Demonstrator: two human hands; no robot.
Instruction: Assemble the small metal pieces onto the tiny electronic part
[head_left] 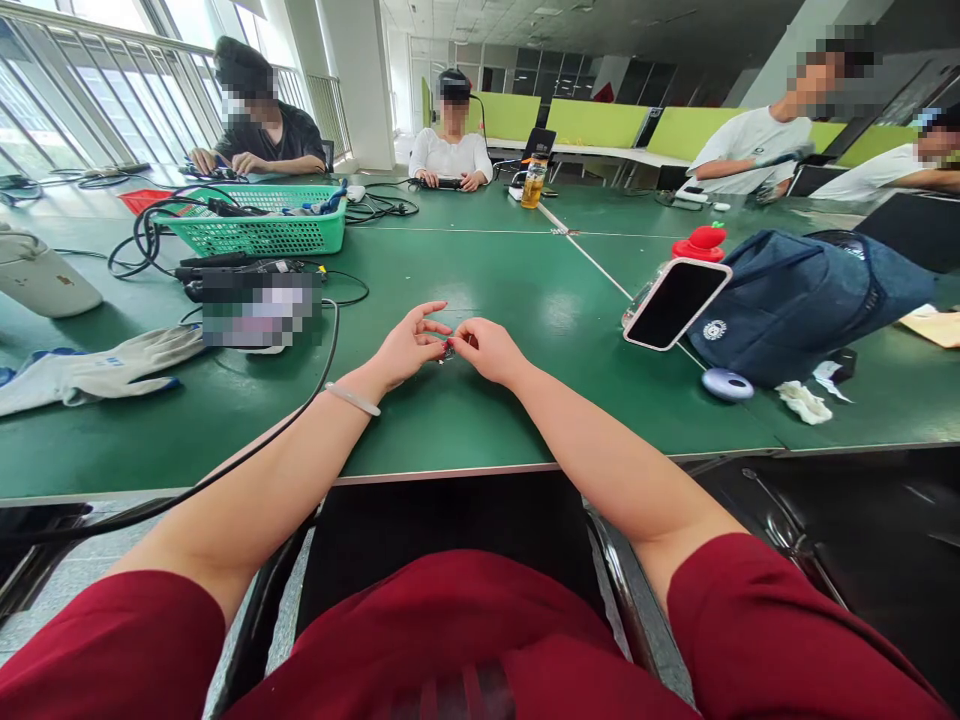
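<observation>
Head view, frame centre: my left hand (405,348) and right hand (489,350) pinch a tiny, irregular silvery object (448,352), handling apparently unfinished.

glossy table (457,425), plastic basket (262,236), cloth bag (795,310)

Tiny object (448,352) indistinct (between fingers (466,346)), glove (112,366) cropped
</observation>
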